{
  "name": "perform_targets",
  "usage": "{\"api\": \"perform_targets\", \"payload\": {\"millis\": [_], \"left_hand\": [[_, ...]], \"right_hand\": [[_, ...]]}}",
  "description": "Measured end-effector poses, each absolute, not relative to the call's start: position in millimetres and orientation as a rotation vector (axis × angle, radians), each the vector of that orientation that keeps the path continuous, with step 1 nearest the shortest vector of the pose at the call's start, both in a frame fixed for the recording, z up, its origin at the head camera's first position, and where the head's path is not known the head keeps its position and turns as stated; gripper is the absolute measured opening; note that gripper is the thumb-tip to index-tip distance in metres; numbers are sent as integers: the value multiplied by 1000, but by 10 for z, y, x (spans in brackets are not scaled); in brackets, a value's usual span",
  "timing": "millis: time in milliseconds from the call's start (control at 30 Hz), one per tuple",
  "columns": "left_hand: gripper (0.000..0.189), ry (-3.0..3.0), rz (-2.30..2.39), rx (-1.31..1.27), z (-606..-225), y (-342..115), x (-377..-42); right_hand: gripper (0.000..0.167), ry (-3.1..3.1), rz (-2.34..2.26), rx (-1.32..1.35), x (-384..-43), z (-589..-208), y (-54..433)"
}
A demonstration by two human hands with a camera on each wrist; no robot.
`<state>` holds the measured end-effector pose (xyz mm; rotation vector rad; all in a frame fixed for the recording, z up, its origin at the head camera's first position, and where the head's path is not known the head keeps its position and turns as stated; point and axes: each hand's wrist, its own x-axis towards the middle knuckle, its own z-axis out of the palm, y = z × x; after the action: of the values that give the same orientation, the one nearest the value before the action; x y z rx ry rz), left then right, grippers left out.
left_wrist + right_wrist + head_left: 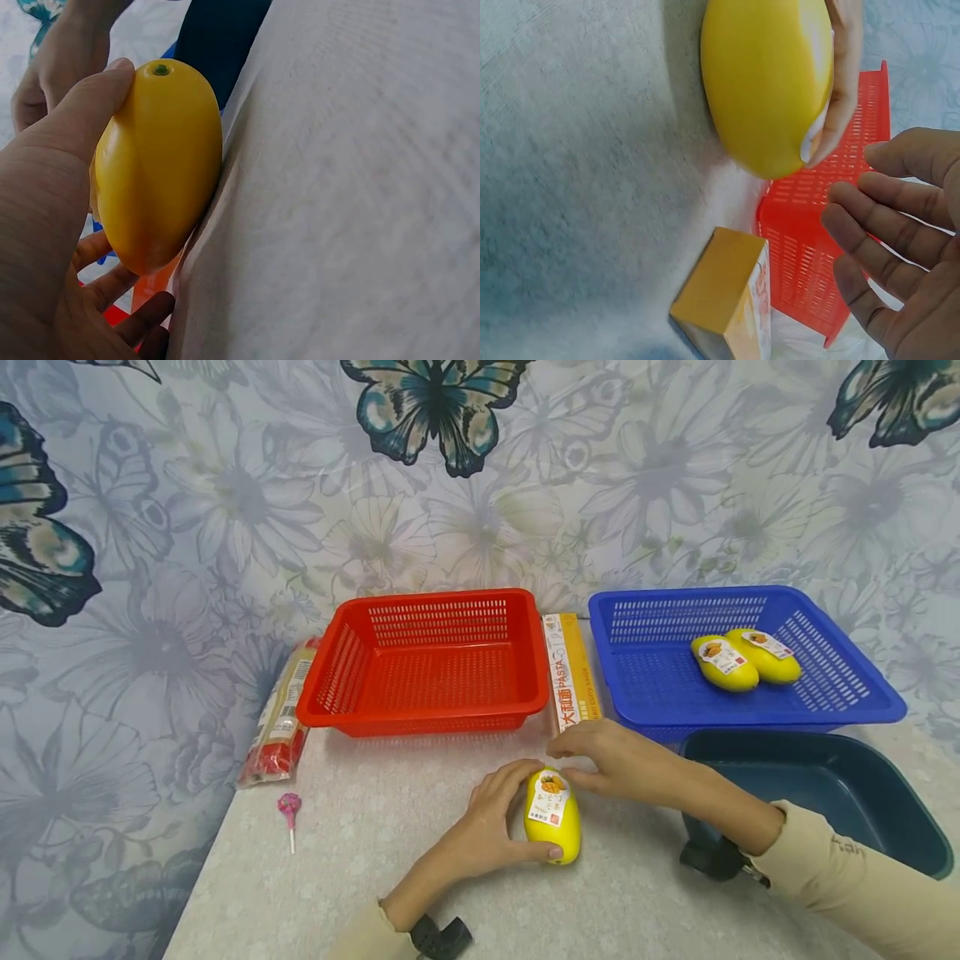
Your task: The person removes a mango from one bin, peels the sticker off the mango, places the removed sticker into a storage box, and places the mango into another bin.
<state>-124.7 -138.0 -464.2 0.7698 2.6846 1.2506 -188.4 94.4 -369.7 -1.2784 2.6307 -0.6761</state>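
A yellow mango (553,827) with a white label lies on the table in front of the person. The left hand (493,818) grips it between the thumb at its near end and the fingers at its far end. In the left wrist view the mango (161,165) shows a small green stem spot close to the thumb. Just right of the mango, the right hand (626,762) hovers with loosely bent fingers. Its fingers are apart from the mango (769,82) in the right wrist view, and the palm of that right hand (911,240) holds nothing.
Behind the hands stand a red basket (423,720) and a blue basket (637,693) bearing two labelled mangoes (726,668). Between them lies a pasta box (572,668). A dark teal tub (817,777) sits at right. At left are a red-and-clear packet (283,718) and a pink lollipop (288,805).
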Motion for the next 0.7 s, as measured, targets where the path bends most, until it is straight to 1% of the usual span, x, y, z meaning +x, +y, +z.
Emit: {"api": "perform_targets", "payload": {"millis": [133, 433, 700], "left_hand": [[97, 2676, 1258, 760, -4651, -1385, -1238], [100, 2659, 1260, 775, -4666, -1384, -1235], [101, 2676, 1242, 771, -4658, -1389, -1254]], "right_hand": [[30, 2586, -697, -1224, -1879, -3749, 888], [26, 2548, -757, -1249, -1841, -3836, 832], [29, 2534, -810, -1230, -1854, -3836, 823]]}}
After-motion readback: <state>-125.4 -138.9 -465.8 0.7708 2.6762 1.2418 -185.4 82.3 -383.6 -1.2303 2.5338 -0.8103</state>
